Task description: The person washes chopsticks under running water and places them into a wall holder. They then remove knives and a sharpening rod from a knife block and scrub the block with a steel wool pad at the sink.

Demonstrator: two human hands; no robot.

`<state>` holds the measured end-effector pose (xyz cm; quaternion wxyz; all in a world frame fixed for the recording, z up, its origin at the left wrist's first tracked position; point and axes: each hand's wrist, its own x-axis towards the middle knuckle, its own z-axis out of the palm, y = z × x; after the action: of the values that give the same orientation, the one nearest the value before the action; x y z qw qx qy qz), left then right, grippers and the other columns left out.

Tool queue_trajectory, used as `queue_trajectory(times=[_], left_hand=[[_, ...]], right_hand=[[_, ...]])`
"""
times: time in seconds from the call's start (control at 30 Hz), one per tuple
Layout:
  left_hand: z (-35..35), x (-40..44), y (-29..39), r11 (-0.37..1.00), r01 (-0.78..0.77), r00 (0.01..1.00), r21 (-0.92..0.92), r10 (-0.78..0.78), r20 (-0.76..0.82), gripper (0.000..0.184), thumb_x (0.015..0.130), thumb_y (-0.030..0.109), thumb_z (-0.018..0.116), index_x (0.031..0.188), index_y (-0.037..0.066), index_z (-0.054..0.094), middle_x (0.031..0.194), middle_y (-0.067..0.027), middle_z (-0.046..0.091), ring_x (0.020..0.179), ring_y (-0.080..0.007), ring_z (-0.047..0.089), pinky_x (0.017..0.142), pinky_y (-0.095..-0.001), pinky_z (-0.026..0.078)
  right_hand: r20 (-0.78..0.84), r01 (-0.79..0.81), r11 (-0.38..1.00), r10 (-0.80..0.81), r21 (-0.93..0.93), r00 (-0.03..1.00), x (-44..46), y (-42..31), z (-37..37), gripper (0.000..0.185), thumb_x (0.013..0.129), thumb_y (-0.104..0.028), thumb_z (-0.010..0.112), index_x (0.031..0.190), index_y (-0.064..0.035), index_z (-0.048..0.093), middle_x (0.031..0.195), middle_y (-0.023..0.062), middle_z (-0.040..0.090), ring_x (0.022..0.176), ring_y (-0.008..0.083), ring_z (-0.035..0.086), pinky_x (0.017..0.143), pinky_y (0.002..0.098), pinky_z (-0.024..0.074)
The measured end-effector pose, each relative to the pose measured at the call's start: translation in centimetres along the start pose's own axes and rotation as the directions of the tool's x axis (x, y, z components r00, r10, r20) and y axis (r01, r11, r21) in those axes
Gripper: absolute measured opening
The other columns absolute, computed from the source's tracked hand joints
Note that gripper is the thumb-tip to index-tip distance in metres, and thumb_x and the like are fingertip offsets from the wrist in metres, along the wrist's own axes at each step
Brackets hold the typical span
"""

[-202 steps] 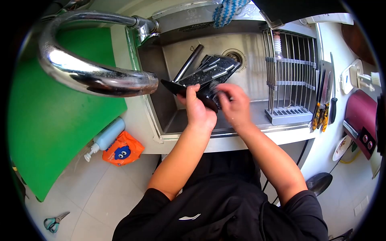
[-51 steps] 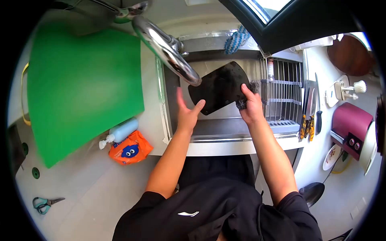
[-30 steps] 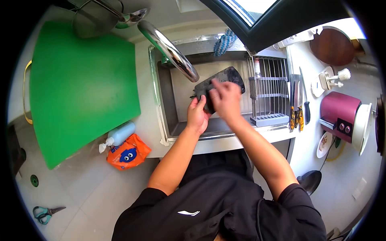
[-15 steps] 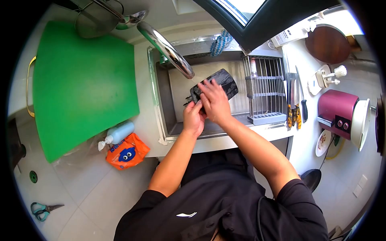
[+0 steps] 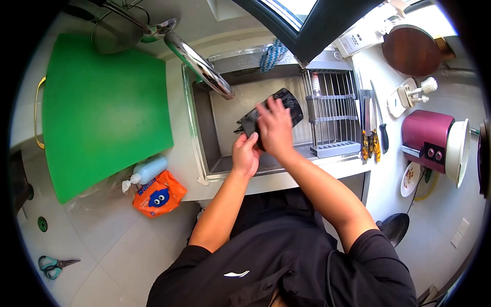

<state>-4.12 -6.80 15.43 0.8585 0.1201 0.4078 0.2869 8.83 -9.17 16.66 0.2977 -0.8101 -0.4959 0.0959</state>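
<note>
Over the sink (image 5: 240,107), my left hand (image 5: 246,156) grips the lower left end of a wet black box-shaped object (image 5: 294,105), thumb on top. Small dark prongs stick out at its left end; its exact kind cannot be made out. My right hand (image 5: 275,128) lies across its upper face with fingers stretched and slightly spread, a little blurred. The object is tilted, its far end pointing up and right. The chrome faucet (image 5: 199,66) ends just up and left of it; no clear stream of water shows.
A rack (image 5: 332,120) spans the sink's right side, with knives (image 5: 376,123) beside it. Left are a green board (image 5: 107,117), a pump bottle (image 5: 151,170) and an orange packet (image 5: 161,194). A window frame (image 5: 302,36) juts over the back; a maroon appliance (image 5: 427,138) stands right.
My right hand has shifted slightly over the black object's face, fingers now more blurred. My left hand keeps its grip. The whole view has moved slightly.
</note>
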Motion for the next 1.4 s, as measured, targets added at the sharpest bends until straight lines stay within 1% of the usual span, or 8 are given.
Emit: queue_trajectory(times=[0.27,0.47,0.67,1.0,1.1,1.2,1.3,1.4], left_hand=[[-1.0,-2.5,-0.9,0.971,-0.083,0.990,0.225,0.055,0.130,0.032,0.102,0.005,0.066,0.134,0.005,0.065,0.122,-0.0022,0.070,0.106,-0.0108,0.065,0.091,-0.0274,0.053],[0.7,-3.2,-2.7,0.987,-0.158,0.987,0.026,0.157,0.046,0.021,0.104,0.015,0.068,0.120,0.007,0.058,0.111,0.0014,0.064,0.099,-0.0086,0.058,0.091,-0.0264,0.048],[1.7,-1.3,-2.6,0.788,-0.132,0.843,0.601,0.408,-0.350,0.049,0.094,0.049,0.079,0.085,0.004,0.060,0.083,-0.0021,0.062,0.081,-0.0155,0.054,0.078,-0.0337,0.047],[-0.7,2.8,2.8,0.058,-0.243,0.479,0.968,0.875,0.068,0.027,0.078,0.022,0.073,0.067,0.004,0.057,0.066,-0.0162,0.059,0.061,-0.0395,0.059,0.056,-0.0458,0.046],[0.0,2.9,3.7,-0.065,-0.351,0.411,0.934,0.886,0.216,0.025,0.077,0.011,0.069,0.064,0.002,0.050,0.064,-0.0165,0.053,0.058,-0.0359,0.054,0.056,-0.0436,0.042],[0.6,2.2,4.5,-0.140,-0.419,0.399,0.897,0.859,0.320,0.021,0.075,0.008,0.065,0.063,0.003,0.049,0.062,-0.0157,0.050,0.055,-0.0340,0.051,0.054,-0.0429,0.040],[-0.2,1.4,4.8,-0.121,-0.489,0.378,0.864,0.863,0.335,0.020,0.073,0.006,0.064,0.062,0.003,0.048,0.061,-0.0148,0.048,0.053,-0.0325,0.048,0.051,-0.0419,0.037],[-0.2,0.9,4.7,-0.145,-0.515,0.382,0.845,0.843,0.378,0.020,0.068,0.007,0.067,0.060,0.005,0.048,0.058,-0.0130,0.047,0.050,-0.0334,0.048,0.047,-0.0407,0.037]], right_hand=[[-0.036,-0.616,0.763,0.633,0.193,0.773,5.2,7.2,-2.1,0.061,0.102,-0.062,0.055,0.116,-0.0049,0.074,0.099,0.0258,0.074,0.097,0.0467,0.070,0.087,0.0523,0.0533],[-0.190,-0.606,0.746,0.660,0.276,0.726,3.1,8.1,-1.9,0.063,0.095,-0.061,0.066,0.090,0.0013,0.076,0.083,0.0255,0.072,0.080,0.0449,0.069,0.076,0.0495,0.0525],[-0.265,-0.522,0.690,0.696,0.501,0.667,-1.4,6.5,-0.6,0.053,0.098,-0.046,0.072,0.092,0.0062,0.072,0.079,0.0182,0.072,0.072,0.0278,0.062,0.074,0.0415,0.0510],[0.275,-0.473,0.641,0.389,0.604,0.879,1.2,3.7,-3.4,0.036,0.103,-0.035,0.069,0.105,0.0001,0.071,0.081,0.0062,0.065,0.078,0.0161,0.059,0.074,0.0328,0.0483],[0.285,0.030,0.849,-0.211,0.528,0.935,3.2,3.2,-0.8,0.035,0.100,-0.026,0.069,0.130,-0.0091,0.071,0.148,0.0198,0.058,0.136,0.0387,0.055,0.113,0.0453,0.0440],[0.309,0.348,0.847,-0.483,0.402,0.819,5.1,3.9,1.9,0.046,0.102,-0.027,0.065,0.147,-0.0167,0.062,0.162,0.0240,0.043,0.150,0.0419,0.041,0.122,0.0484,0.0360],[0.313,-0.070,0.921,-0.058,0.382,0.948,8.2,6.4,3.8,0.046,0.104,-0.026,0.062,0.149,-0.0152,0.059,0.163,0.0274,0.040,0.152,0.0445,0.036,0.124,0.0476,0.0329],[0.307,-0.026,0.931,-0.094,0.365,0.947,7.2,7.1,4.6,0.043,0.104,-0.025,0.062,0.145,-0.0134,0.062,0.160,0.0217,0.047,0.154,0.0431,0.034,0.125,0.0498,0.0309]])
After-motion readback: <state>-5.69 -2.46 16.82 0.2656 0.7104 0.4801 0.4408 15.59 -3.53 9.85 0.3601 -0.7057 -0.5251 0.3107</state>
